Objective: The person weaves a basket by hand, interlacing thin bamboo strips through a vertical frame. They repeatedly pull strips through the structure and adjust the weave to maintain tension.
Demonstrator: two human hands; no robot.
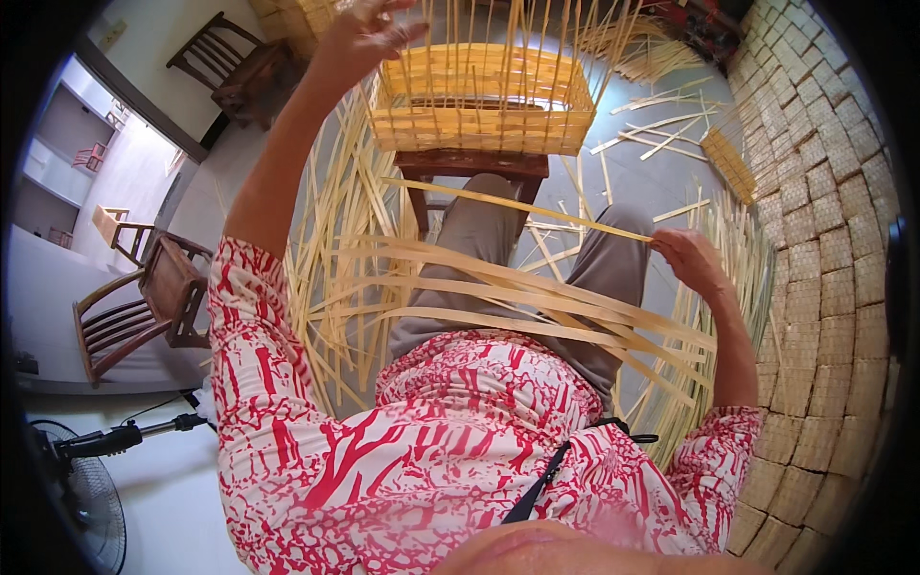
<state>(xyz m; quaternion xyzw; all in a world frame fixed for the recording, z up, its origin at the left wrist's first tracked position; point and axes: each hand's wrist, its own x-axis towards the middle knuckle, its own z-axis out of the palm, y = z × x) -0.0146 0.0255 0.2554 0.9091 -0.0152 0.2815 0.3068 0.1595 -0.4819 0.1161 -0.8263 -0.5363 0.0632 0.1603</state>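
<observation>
A half-woven yellow bamboo basket (479, 129) stands on a dark wooden stool (422, 168) in front of my knees, its tall thin stakes sticking upward. My left hand (369, 36) is raised at the basket's far left corner beside the stakes, fingers apart, and I see nothing held in it. Out to the right, my right hand (688, 259) pinches the end of a narrow bamboo strip (537, 209). That strip stretches leftward over my knees to just below the basket. Several wider pale strips (498, 278) lie across my lap.
Long loose strips (331, 220) cover the floor at left, with more bundled at right (743, 259). Woven pieces are stacked like a wall (815, 287) along the right side. Wooden chairs (144, 297) and a fan (86, 489) stand to the left.
</observation>
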